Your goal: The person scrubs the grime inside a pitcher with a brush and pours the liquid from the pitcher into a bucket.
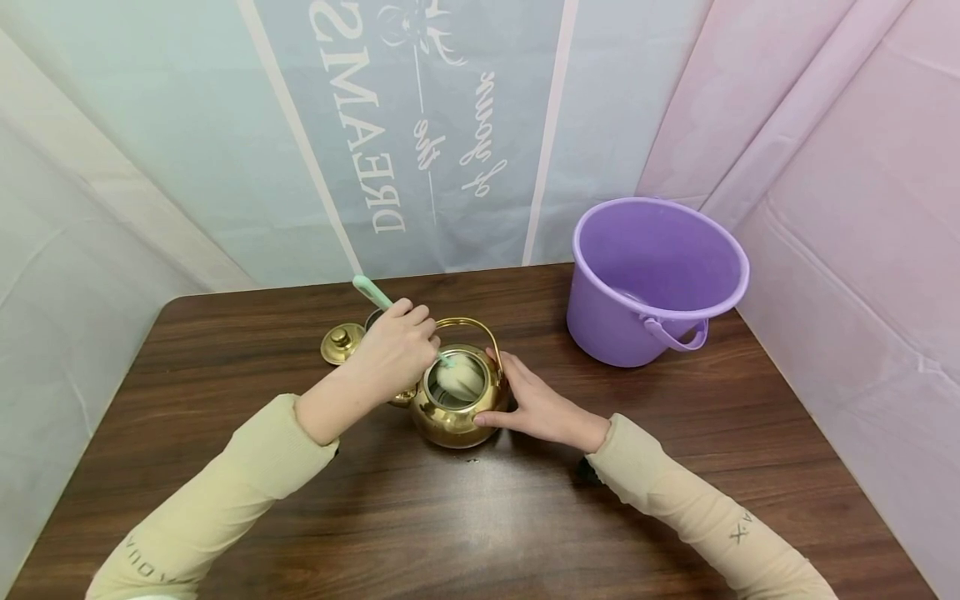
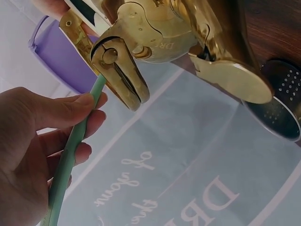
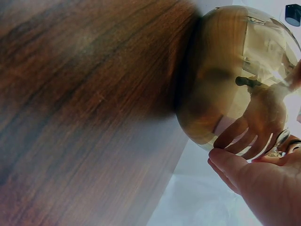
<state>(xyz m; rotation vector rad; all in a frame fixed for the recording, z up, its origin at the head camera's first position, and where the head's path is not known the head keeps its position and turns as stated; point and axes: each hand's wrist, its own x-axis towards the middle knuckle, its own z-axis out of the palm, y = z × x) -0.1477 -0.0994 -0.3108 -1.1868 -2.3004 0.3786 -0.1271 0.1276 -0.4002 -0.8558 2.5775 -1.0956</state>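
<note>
Your left hand point(image 1: 397, 350) is pinching the green-handled brush point(image 1: 460, 381), its long axis slanting rightward and down into the brass kettle point(image 1: 450, 427)'s mouth; your right hand point(image 1: 540, 408) is gripping the kettle's right side. Everything is resting on 1 wooden table point(image 1: 480, 533), 1 purple bucket point(image 1: 606, 325) standing farther right.

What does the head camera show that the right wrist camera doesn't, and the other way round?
Only the head view shows the purple bucket, the gold lid and the green brush. Only the right wrist view shows a clear reflection of a hand on the side of the kettle. Both show that kettle, the right hand touching it, and the wooden table.
</note>
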